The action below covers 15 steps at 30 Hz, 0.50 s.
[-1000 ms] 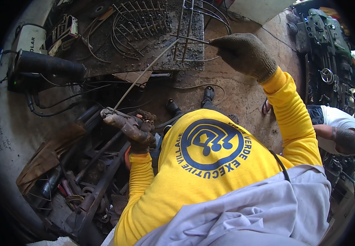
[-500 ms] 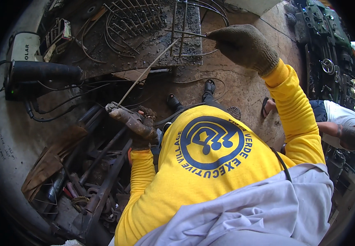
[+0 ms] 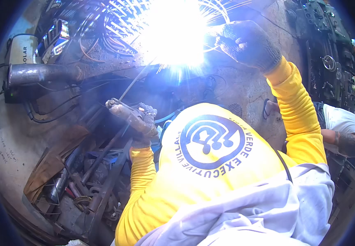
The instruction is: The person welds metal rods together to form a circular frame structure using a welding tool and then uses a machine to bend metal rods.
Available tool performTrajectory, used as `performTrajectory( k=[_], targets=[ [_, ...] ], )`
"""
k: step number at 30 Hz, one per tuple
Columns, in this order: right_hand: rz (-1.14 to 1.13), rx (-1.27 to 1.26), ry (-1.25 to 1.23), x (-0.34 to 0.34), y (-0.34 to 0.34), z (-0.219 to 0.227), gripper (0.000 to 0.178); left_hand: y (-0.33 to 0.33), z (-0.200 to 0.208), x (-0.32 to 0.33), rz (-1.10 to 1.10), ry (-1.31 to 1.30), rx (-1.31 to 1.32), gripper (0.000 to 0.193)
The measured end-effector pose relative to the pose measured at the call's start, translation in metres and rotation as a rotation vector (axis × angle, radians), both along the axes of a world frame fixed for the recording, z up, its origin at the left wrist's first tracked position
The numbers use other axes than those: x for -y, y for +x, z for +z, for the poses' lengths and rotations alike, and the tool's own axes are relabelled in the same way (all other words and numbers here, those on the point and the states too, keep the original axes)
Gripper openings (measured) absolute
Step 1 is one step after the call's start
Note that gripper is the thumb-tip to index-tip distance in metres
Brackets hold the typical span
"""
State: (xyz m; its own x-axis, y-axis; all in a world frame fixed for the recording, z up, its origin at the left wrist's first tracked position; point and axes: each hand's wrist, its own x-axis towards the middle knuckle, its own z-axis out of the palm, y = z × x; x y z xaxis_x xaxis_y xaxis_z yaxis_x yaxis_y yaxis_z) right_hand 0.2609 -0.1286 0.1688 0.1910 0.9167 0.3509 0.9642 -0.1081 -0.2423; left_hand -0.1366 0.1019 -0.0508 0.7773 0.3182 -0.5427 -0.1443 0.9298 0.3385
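Observation:
My left hand (image 3: 142, 130), in a dark glove, is closed around a welding electrode holder (image 3: 124, 111). From its jaw a long thin welding rod (image 3: 135, 82) slants up and right into a blinding white arc (image 3: 175, 30). My right hand (image 3: 249, 45), in a knitted glove, is to the right of the arc with its fingers pinched together. A thin metal rod was between those fingers earlier; glare now hides it. The glare also covers the bars where the welding rod's tip ends. Sparks fly out around the arc.
Curved metal rods (image 3: 93, 45) lie on the dirty work table (image 3: 116, 67) left of the glare. A thick steel pipe (image 3: 42, 74) juts in at the left. Scrap metal (image 3: 91, 197) is piled at lower left. A person in a white shirt (image 3: 343, 121) crouches at right, below machinery (image 3: 329, 61).
A bright arc with sparks has flared up at the welding rod's far end, washing out the bars on the table. Both hands have moved only slightly.

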Motion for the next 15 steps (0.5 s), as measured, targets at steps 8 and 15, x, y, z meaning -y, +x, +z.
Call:
performTrajectory(
  k=[8,15],
  targets=[
    [0.085,0.136,0.157,0.006,0.007,-0.019,0.024,0.005,0.016,0.009,-0.032,0.135,0.076,0.027],
    [0.006,-0.217,0.087,-0.017,-0.017,0.019,0.022,-0.002,0.017,0.004,-0.019,0.106,0.130,0.022]
  ],
)
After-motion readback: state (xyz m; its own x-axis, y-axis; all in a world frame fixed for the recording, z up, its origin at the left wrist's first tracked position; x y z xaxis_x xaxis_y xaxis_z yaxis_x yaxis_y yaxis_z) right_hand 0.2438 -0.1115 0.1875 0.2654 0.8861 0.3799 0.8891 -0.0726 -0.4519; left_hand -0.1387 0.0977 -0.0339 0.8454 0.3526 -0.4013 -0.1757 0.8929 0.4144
